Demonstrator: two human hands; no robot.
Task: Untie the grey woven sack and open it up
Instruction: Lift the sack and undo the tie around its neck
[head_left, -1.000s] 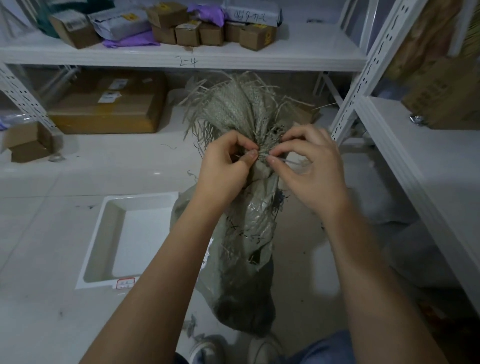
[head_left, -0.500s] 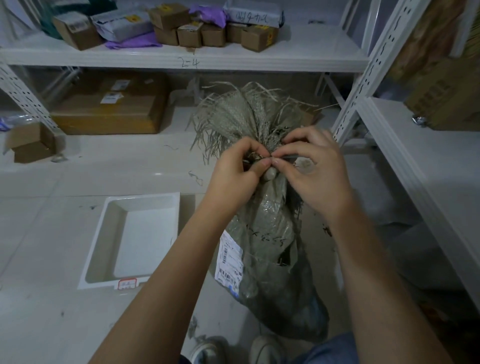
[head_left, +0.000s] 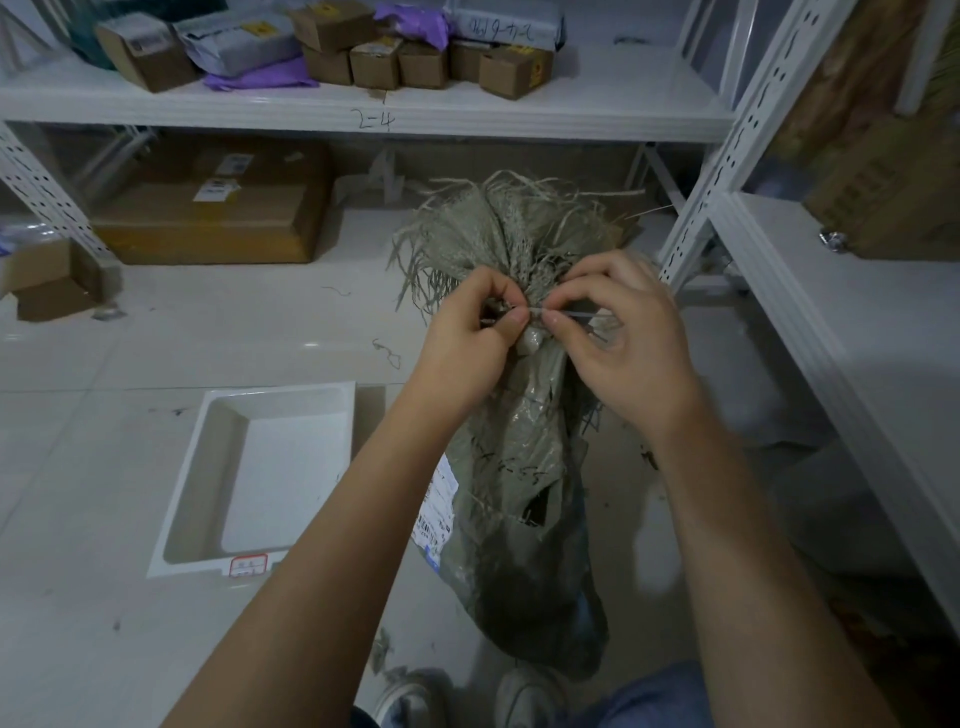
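The grey woven sack stands upright on the floor, directly below and between our hands, its neck still bunched and tied. Above the tie the frayed mouth fans out past our fingertips. Left hand pinches the neck from the left; right hand pinches a thin pale tie strand from the right. The thumbs nearly meet at the knot; both hands are closed on the tie.

A shipping label sits on the sack's side, below our left wrist. Our shoes are at the sack's base.

Room: open floor to the left of the left hand. A shallow white tray lies there, apart from the sack. To the right of the right hand a white shelf upright stands close. Beyond the hands, a shelf marked "2-4" carries small cartons; a large carton rests beneath it.
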